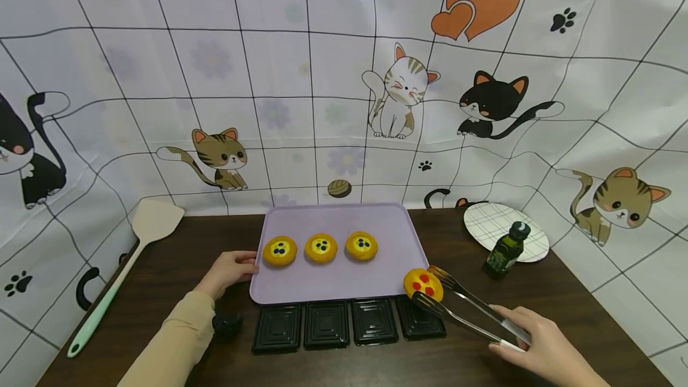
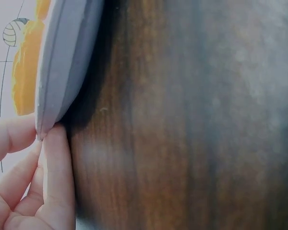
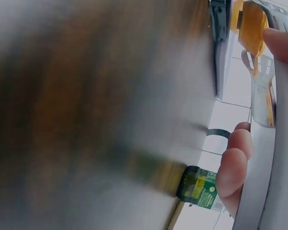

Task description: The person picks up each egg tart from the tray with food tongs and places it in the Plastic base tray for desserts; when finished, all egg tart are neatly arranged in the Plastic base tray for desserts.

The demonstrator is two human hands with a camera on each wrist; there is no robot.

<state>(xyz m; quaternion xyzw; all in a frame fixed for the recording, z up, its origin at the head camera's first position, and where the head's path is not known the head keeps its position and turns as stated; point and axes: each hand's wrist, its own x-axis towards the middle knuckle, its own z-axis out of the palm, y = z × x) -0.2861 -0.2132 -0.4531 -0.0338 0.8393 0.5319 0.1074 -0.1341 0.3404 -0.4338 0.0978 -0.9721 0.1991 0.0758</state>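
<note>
Head view shows a person's two hands at work over a dark brown wood-grain worktop [image 1: 215, 235]. The right hand [image 1: 540, 340] has its fingers closed round a pair of silver metal tongs with pale handles [image 1: 480, 303], their slotted tips either side of a round yellow tart with red dots [image 1: 423, 282]. That tart is at the near right corner of a lilac rectangular tray [image 1: 333, 282] — whether it touches the rim cannot be told. The left hand [image 1: 232, 272], below a beige sleeve [image 1: 180, 330], pinches the tray's left edge between thumb and fingers, as the left wrist view confirms.

Three round yellow tarts with dark blue dots [image 1: 321, 248] sit in a row on the tray. Along its near side lie four square black dishes [image 1: 326, 324]. Farther right stands a dark green bottle with a black cap [image 1: 505, 249], beside a white oval plate with a grid pattern [image 1: 489, 221]; at far left lies a cream-headed spatula with a pale green handle [image 1: 156, 218]. Behind everything hangs a white cat-print sheet [image 1: 333, 70].
</note>
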